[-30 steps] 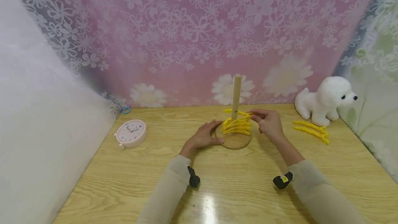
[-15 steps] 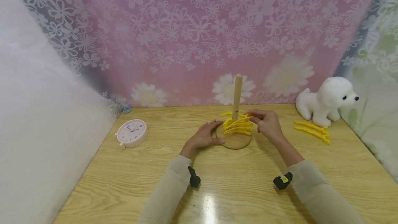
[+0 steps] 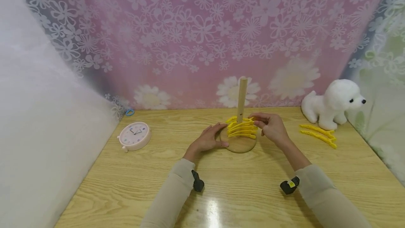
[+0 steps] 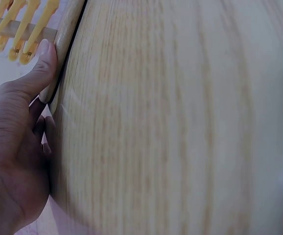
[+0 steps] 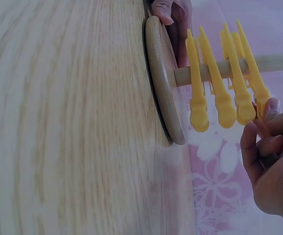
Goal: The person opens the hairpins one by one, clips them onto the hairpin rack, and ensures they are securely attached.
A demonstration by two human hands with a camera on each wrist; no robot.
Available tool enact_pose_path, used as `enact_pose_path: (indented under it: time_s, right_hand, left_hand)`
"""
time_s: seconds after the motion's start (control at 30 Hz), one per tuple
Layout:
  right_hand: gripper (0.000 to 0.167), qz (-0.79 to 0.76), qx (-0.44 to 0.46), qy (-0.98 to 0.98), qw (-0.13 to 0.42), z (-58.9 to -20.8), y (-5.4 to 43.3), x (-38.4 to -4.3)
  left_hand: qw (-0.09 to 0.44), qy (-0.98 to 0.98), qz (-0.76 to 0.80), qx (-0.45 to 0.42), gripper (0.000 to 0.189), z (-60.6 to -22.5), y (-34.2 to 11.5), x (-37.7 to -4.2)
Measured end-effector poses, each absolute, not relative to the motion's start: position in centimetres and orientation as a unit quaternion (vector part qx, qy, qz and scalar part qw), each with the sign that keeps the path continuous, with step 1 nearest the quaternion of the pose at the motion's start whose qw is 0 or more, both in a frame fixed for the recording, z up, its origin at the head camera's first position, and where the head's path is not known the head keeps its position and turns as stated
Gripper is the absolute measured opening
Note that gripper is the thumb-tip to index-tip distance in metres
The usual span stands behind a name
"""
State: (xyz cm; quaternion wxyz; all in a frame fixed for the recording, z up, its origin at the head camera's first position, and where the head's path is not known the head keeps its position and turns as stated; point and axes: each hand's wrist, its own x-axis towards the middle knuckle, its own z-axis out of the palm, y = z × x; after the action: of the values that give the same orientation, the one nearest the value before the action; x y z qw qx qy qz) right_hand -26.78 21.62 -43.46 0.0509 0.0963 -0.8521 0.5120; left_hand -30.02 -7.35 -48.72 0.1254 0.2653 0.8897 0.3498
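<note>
A wooden stand has a round base and an upright post. Several yellow alligator hair clips sit one above another on the lower post. My left hand grips the base at its left rim, thumb on the upper side and fingers round the edge, partly hidden. On the right, my right hand pinches the end of the uppermost hair clip between thumb and fingers. That clip lies across the post, above the others. Two more yellow hair clips lie on the table at right.
A white plush dog sits at the back right, behind the loose clips. At left on the wooden table lies a pink alarm clock, with a small blue ring beyond it. A floral curtain hangs behind.
The uppermost clip's far arm has come down and closer to the post, and my right hand still pinches its end. My left hand keeps its place on the base.
</note>
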Motion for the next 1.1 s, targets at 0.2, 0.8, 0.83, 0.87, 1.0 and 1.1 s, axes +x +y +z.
enact_pose_path:
  time_s: [0.2, 0.8, 0.83, 0.87, 1.0, 1.1]
  right_hand:
    - [0.027, 0.515, 0.121, -0.847, 0.042, -43.6, 22.0, -26.7]
    - [0.042, 0.570, 0.203, -0.796, -0.022, -43.8, 22.8, -26.8]
    - [0.044, 0.573, 0.205, -0.793, -0.024, -43.8, 22.9, -26.7]
    - [0.046, 0.576, 0.207, -0.790, -0.025, -43.9, 23.0, -26.7]
    - [0.052, 0.584, 0.204, -0.786, -0.030, -44.0, 24.2, -26.5]
    - [0.055, 0.584, 0.197, -0.787, -0.025, -43.9, 25.5, -26.3]
  left_hand:
    - [0.128, 0.892, 0.346, 0.260, 0.086, -48.9, -7.4, -30.1]
    - [0.125, 0.891, 0.351, 0.258, 0.087, -48.9, -7.5, -30.1]
    - [0.124, 0.891, 0.351, 0.258, 0.087, -48.9, -7.5, -30.1]
    - [0.124, 0.891, 0.352, 0.259, 0.086, -48.8, -7.5, -30.0]
    - [0.121, 0.890, 0.351, 0.263, 0.085, -48.7, -7.4, -29.9]
    - [0.120, 0.891, 0.351, 0.263, 0.085, -48.7, -7.4, -30.0]
